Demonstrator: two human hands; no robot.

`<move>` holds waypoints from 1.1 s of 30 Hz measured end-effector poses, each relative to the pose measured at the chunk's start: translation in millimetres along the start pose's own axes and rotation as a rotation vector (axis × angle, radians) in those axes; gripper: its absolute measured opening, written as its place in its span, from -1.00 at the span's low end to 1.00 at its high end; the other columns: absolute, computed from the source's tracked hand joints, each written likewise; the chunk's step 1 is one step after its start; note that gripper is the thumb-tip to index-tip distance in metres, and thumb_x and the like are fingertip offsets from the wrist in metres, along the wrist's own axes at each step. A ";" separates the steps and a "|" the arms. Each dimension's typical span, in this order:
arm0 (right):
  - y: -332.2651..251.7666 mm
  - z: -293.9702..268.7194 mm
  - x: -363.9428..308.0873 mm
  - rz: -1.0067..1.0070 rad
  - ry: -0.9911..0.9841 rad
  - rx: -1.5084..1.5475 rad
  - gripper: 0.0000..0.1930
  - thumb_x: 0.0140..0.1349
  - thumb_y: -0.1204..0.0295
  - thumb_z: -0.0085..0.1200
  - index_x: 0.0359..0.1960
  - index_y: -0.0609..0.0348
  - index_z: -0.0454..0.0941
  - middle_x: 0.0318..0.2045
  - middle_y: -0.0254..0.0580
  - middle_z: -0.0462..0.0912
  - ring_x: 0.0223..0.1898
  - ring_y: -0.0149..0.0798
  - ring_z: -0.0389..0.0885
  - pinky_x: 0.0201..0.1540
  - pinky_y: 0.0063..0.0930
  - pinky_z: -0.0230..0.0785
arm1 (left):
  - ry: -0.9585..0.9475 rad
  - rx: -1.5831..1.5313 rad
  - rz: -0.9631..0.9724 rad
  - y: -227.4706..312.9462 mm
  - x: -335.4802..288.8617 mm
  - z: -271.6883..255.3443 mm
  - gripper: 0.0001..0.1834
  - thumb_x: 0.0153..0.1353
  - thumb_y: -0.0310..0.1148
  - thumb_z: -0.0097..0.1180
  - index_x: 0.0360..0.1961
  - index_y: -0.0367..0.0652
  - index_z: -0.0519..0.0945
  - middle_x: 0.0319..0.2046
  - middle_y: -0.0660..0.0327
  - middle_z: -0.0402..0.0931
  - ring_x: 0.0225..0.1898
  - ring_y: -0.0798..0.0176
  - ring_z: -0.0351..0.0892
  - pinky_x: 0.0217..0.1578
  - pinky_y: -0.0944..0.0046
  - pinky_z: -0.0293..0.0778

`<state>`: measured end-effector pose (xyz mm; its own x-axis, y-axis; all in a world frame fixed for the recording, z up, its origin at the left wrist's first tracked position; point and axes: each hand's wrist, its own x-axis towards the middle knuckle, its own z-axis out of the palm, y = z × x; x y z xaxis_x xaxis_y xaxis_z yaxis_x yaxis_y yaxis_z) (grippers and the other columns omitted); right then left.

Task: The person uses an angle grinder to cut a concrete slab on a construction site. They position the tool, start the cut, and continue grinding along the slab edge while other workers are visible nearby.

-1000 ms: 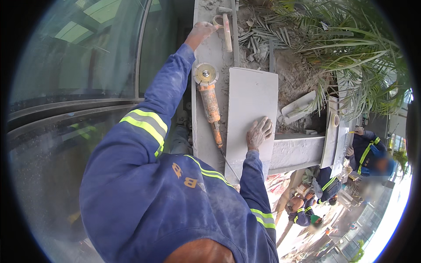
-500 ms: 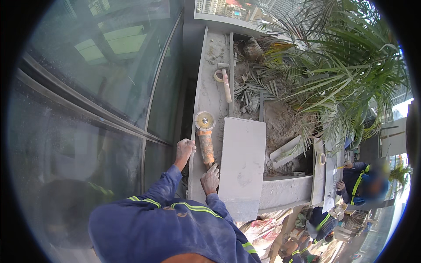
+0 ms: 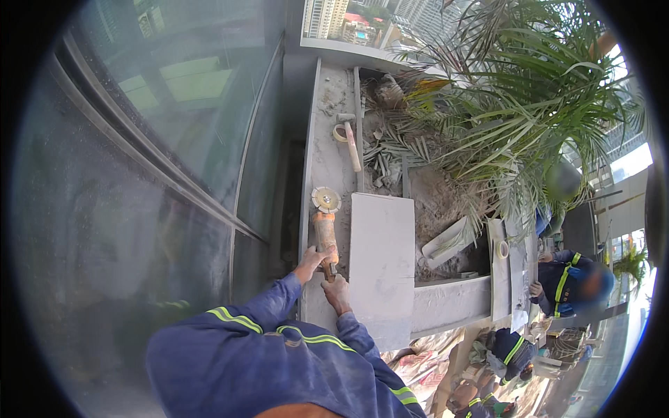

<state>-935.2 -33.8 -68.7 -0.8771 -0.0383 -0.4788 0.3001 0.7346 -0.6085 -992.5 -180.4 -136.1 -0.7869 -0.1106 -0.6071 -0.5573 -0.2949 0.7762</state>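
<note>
An orange angle grinder (image 3: 325, 230) with a round cutting disc (image 3: 326, 200) at its far end lies lengthwise over the dusty ledge (image 3: 326, 164). My left hand (image 3: 313, 265) is closed around the near part of its body from the left. At the grinder's narrow rear end, my right hand (image 3: 337, 292) is closed on it; some of these fingers are hidden. Just right of both hands is a large pale grey board (image 3: 382, 261), lying flat. Both hands look coated in pale dust.
Farther up the ledge lie a hammer (image 3: 352, 146) and a tape roll (image 3: 340, 132). Glass panels (image 3: 160, 237) stand on my left. To the right are a planter bed with palm fronds (image 3: 529, 125), another tape roll (image 3: 502, 249) and a co-worker (image 3: 568, 284) in blue.
My left hand has moved right from the ledge's edge onto the grinder's body. The right hand has come down slightly and closed on its rear end. The view has shifted a little.
</note>
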 end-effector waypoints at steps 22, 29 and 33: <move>35.8 -10.6 -16.9 0.047 -0.026 0.089 -0.52 0.23 0.24 0.13 0.08 0.33 0.46 -0.05 0.33 0.69 0.05 0.28 0.69 0.13 0.12 0.50 | 0.677 0.775 -0.052 -17.4 -45.0 41.2 -0.26 0.51 0.28 -0.27 0.30 -0.16 0.46 0.14 -0.23 0.59 0.17 -0.38 0.58 0.19 -0.25 0.47; 41.2 -25.3 -8.6 0.021 -0.084 0.069 -0.51 0.28 0.19 0.15 0.06 0.38 0.49 -0.01 0.32 0.69 0.08 0.27 0.67 0.16 0.08 0.48 | 0.673 0.732 -0.001 -30.9 -41.9 31.4 -0.36 0.52 0.21 -0.21 0.11 -0.17 0.56 0.03 -0.18 0.67 0.10 -0.37 0.63 0.12 -0.28 0.50; 30.5 -23.7 -15.3 0.025 -0.081 0.087 -0.49 0.28 0.19 0.16 0.07 0.42 0.48 -0.01 0.33 0.69 0.09 0.29 0.66 0.14 0.08 0.50 | 0.745 0.772 0.067 -35.1 -36.7 32.0 -0.36 0.52 0.22 -0.23 0.10 -0.15 0.57 -0.01 -0.17 0.68 0.07 -0.35 0.65 0.10 -0.29 0.51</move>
<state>-921.5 5.3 -64.8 -0.8369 -0.0776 -0.5419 0.3563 0.6744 -0.6467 -952.5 -135.5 -135.6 -0.6078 -0.7320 -0.3077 -0.7410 0.3836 0.5512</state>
